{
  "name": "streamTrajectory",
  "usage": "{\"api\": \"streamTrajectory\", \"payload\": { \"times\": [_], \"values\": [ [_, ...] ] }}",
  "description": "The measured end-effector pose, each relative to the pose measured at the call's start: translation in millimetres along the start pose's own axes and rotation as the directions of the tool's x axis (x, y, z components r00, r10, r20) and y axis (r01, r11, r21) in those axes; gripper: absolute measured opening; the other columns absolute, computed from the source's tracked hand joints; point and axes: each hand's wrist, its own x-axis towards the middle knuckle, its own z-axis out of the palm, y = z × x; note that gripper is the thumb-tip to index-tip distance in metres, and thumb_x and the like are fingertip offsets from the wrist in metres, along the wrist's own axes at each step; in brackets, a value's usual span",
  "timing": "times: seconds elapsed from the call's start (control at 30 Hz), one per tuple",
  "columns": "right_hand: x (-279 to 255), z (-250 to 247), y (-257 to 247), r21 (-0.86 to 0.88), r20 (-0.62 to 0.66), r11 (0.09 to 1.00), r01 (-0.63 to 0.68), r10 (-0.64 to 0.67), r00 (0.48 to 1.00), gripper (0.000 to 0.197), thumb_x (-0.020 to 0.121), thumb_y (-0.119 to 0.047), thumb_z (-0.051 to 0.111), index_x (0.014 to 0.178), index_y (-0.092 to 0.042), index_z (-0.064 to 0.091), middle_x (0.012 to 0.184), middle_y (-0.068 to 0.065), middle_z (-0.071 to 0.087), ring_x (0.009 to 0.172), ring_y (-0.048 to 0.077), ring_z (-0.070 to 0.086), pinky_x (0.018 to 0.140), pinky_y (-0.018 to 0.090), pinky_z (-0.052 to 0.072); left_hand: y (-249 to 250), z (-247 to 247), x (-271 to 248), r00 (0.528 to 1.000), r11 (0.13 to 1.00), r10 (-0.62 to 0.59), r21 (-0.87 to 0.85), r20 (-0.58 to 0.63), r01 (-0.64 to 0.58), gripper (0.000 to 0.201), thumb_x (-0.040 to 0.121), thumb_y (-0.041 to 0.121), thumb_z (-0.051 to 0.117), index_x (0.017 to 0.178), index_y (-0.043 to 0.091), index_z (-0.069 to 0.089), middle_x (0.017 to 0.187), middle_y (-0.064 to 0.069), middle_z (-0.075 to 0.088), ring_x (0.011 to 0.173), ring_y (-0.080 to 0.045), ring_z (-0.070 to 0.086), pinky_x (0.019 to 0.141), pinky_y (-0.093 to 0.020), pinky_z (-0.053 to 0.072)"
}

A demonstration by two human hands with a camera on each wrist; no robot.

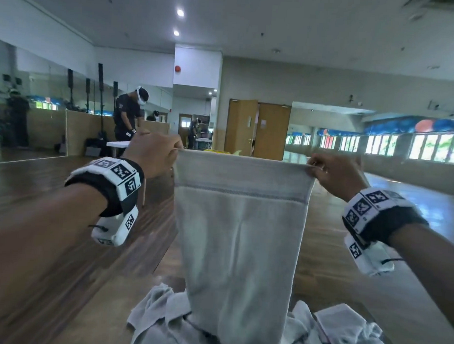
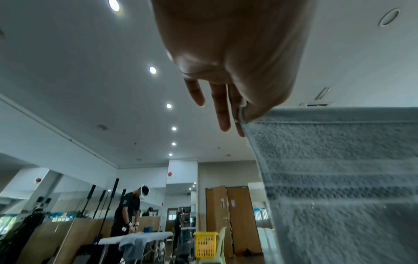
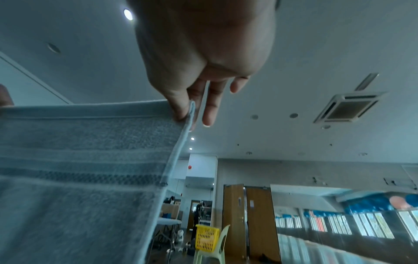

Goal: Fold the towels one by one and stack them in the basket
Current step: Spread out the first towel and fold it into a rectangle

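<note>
Towel hangs straight down from both pinches: left hand on one top corner, right hand on the other. Long axis vertical, tail on pile below.

Left hand and right hand showing bare, forearms sleeveless. Black wrist band wrapping behind left hand, white blocks bearing black square markers; white camera pod hanging beneath, thin black cable trailing. Matching band sitting behind right hand.
</note>
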Motion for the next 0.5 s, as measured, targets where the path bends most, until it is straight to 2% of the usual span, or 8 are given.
{"api": "streamTrajectory", "payload": {
  "times": [0.07, 0.17, 0.3, 0.4, 0.5],
  "values": [
    [17, -22, 0, -0.024, -0.020, 0.999, 0.026, -0.026, 0.999, 0.009, 0.085, -0.031, 0.063, 0.089, -0.023, 0.065, 0.086, -0.003, 0.072, 0.076, 0.022, 0.065, 0.085, 0.051, 0.044, -3, -19, 16, 1.000, 1.000, -0.010, -0.012, -0.012, 0.010, 0.018, 0.092, 0.021, 0.042, 0.091, 0.017, 0.060, 0.073, 0.002, 0.063, 0.063, -0.016, 0.054, 0.077, -0.034, 0.036],
    [33, -54, 0, -0.028, -0.055, 0.999, 0.019, -0.021, 0.998, 0.008, 0.086, -0.033, 0.062, 0.088, -0.026, 0.064, 0.088, -0.007, 0.070, 0.085, 0.021, 0.064, 0.090, 0.042, 0.032, -9, -45, 33, 0.998, 1.000, 0.002, 0.014, -0.067, -0.001, 0.021, 0.089, 0.024, 0.041, 0.090, 0.019, 0.061, 0.069, 0.002, 0.064, 0.063, -0.019, 0.058, 0.073, -0.031, 0.033],
    [42, -94, -6, 0.025, -0.080, 0.999, 0.023, -0.021, 0.997, 0.006, 0.087, -0.032, 0.063, 0.087, -0.027, 0.064, 0.092, -0.008, 0.068, 0.091, 0.020, 0.061, 0.086, 0.037, 0.025, -8, -79, 42, 0.994, 0.999, 0.027, 0.029, -0.109, -0.024, 0.022, 0.092, 0.022, 0.043, 0.094, 0.016, 0.064, 0.069, 0.003, 0.062, 0.059, -0.015, 0.055, 0.073, -0.029, 0.031],
    [44, -120, -13, 0.042, -0.101, 0.999, 0.014, -0.010, 0.995, 0.005, 0.085, -0.034, 0.064, 0.084, -0.029, 0.063, 0.093, -0.007, 0.069, 0.093, 0.020, 0.060, 0.091, 0.039, 0.024, -6, -102, 42, 0.990, 0.999, 0.032, 0.036, -0.137, -0.027, 0.021, 0.092, 0.022, 0.045, 0.096, 0.016, 0.064, 0.067, 0.004, 0.061, 0.056, -0.008, 0.052, 0.075, -0.031, 0.034],
    [45, -145, -19, 0.044, -0.122, 0.999, -0.003, 0.008, 0.993, 0.005, 0.084, -0.035, 0.065, 0.083, -0.030, 0.063, 0.096, -0.006, 0.070, 0.098, 0.020, 0.060, 0.095, 0.041, 0.023, -3, -128, 40, 0.986, 0.999, 0.040, 0.036, -0.163, -0.035, 0.020, 0.093, 0.022, 0.045, 0.097, 0.015, 0.064, 0.067, 0.004, 0.063, 0.058, -0.013, 0.056, 0.083, -0.036, 0.041]
  ]
}}
